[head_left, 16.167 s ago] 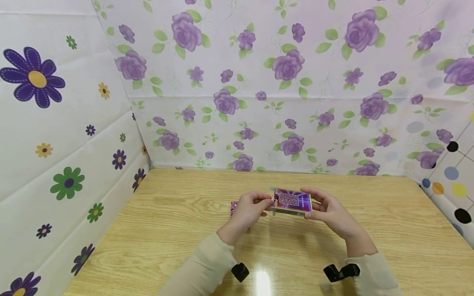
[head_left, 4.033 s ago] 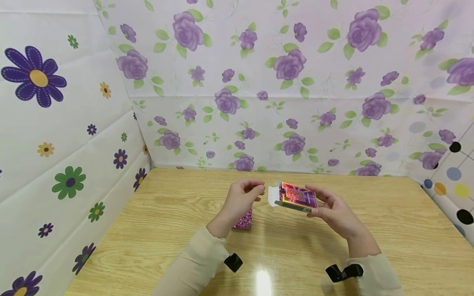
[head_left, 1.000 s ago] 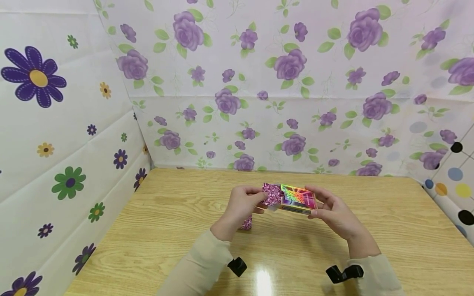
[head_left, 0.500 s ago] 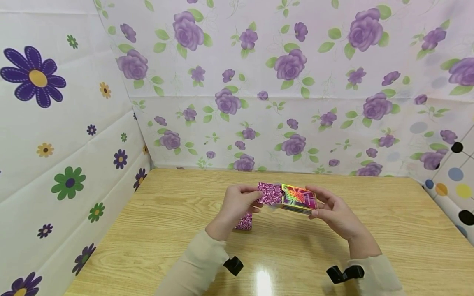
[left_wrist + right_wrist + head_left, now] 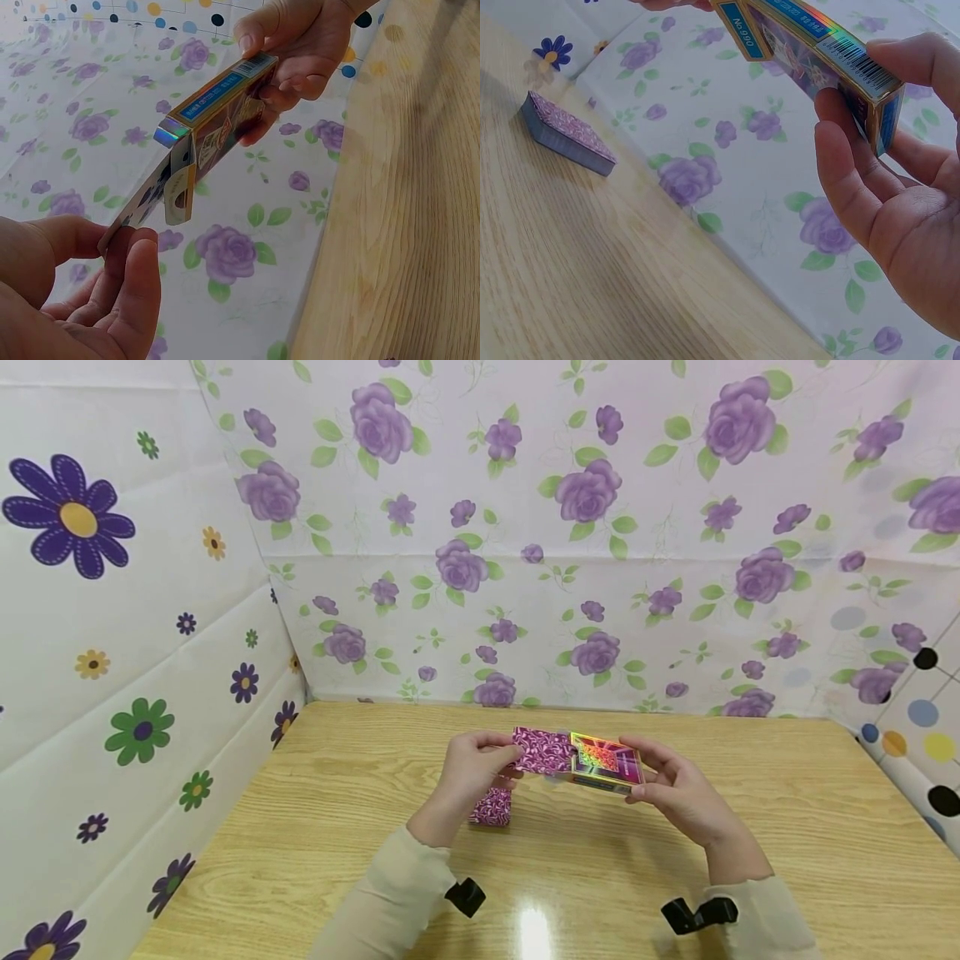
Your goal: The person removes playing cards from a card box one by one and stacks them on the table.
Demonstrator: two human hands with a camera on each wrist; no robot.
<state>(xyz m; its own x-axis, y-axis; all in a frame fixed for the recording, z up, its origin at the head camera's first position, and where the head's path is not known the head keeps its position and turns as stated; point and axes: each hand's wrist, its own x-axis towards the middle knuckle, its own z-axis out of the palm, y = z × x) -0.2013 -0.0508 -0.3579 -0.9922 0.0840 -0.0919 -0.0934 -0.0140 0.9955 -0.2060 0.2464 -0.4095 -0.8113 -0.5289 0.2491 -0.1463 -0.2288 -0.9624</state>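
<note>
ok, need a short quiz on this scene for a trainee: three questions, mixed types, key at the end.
1. Which hand grips the shiny gold-edged cardboard box: A) left or B) right?
2. True or false: the thin purple-and-white patterned card is partly inside the box.
3. Where does the rectangular purple-topped card stack lie?

Key:
1. B, the right hand.
2. True; the left hand pinches its outer end.
3. On the pale wooden table.
</note>
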